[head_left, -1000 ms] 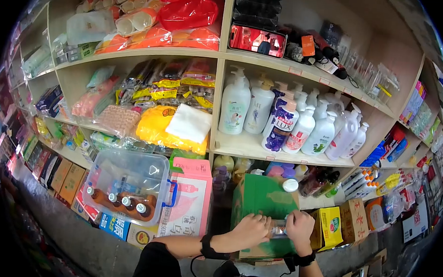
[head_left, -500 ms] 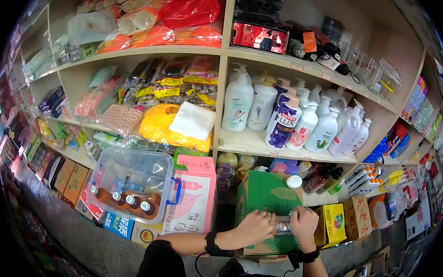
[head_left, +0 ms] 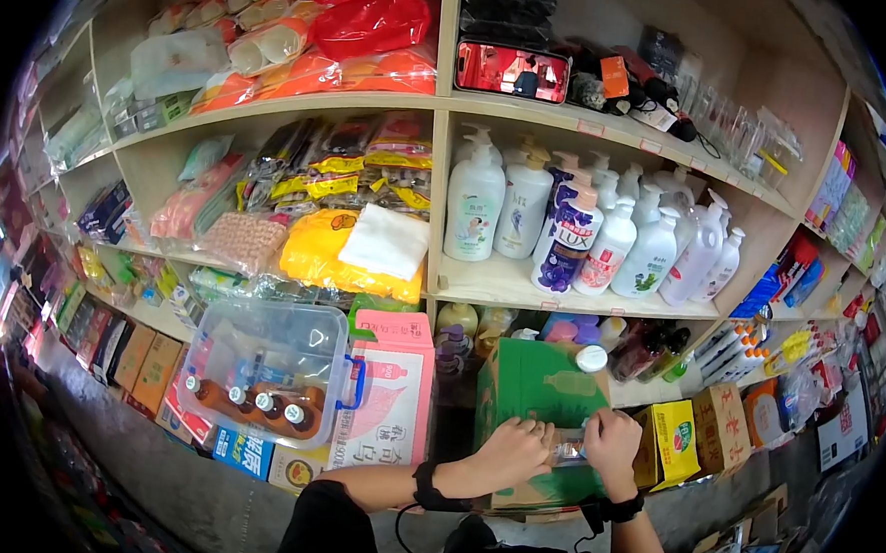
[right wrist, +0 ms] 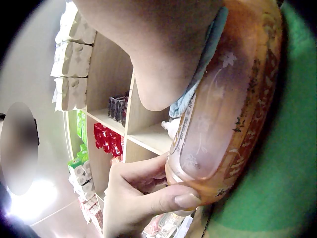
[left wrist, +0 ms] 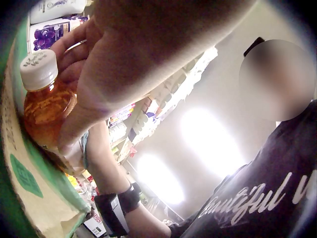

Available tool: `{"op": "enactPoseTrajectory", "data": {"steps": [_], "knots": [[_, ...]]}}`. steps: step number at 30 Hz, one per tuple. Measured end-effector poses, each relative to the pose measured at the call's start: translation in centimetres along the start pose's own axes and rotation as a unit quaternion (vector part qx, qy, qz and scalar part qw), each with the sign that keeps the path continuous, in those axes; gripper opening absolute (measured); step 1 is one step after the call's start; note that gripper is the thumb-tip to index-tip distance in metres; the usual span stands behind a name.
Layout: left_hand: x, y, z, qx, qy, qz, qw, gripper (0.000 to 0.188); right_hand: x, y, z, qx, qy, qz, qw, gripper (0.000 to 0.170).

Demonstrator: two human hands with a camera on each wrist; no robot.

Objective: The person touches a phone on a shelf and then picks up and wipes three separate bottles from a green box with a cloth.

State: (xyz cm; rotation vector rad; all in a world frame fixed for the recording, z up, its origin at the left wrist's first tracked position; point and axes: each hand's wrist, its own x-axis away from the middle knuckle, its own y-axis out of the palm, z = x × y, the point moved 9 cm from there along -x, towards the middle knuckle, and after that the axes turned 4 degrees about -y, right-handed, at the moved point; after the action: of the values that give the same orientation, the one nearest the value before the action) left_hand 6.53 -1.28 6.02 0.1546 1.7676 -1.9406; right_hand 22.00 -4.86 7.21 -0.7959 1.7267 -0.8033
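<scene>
On top of a green carton (head_left: pixel 528 366), a clear plastic bottle (head_left: pixel 567 449) of amber drink lies on its side between my hands. My left hand (head_left: pixel 512 452) grips it towards its white-capped end, thumb along the side in the left wrist view. The white cap (left wrist: pixel 38 70) carries small printed marks. My right hand (head_left: pixel 610 450) holds a folded blue-grey cloth (right wrist: pixel 200 64) against the bottle's side, fingers curled. The right wrist view shows pale printing on the bottle (right wrist: pixel 237 99) and the left thumb and fingers (right wrist: pixel 173 198) around its other end.
A clear tub (head_left: pixel 260 332) with several brown, white-capped bottles (head_left: pixel 300 414) stands on cartons at left, beside a pink carton (head_left: pixel 391 404). A white round cap (head_left: pixel 591 358) shows at the green carton's far edge. Pump bottles (head_left: pixel 570 238) line the shelf ahead; a yellow box (head_left: pixel 671 444) stands right.
The head view has shifted slightly. Both hands keep hold at the bottle on the green carton, and a little of the blue cloth shows more by the right hand.
</scene>
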Motion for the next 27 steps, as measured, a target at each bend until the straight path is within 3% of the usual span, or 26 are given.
{"op": "enactPoseTrajectory", "data": {"steps": [4,27], "knots": [[-0.1,0.8,0.0,-0.014,-0.002,-0.082,0.997,0.075,0.0,0.0,0.1,-0.006,0.006,0.003,1.0,0.021],[0.0,1.2,-0.2,-0.005,-0.004,-0.064,0.998,0.076,-0.2,-0.5,-0.3,-0.028,0.006,0.009,1.0,0.018]]}}
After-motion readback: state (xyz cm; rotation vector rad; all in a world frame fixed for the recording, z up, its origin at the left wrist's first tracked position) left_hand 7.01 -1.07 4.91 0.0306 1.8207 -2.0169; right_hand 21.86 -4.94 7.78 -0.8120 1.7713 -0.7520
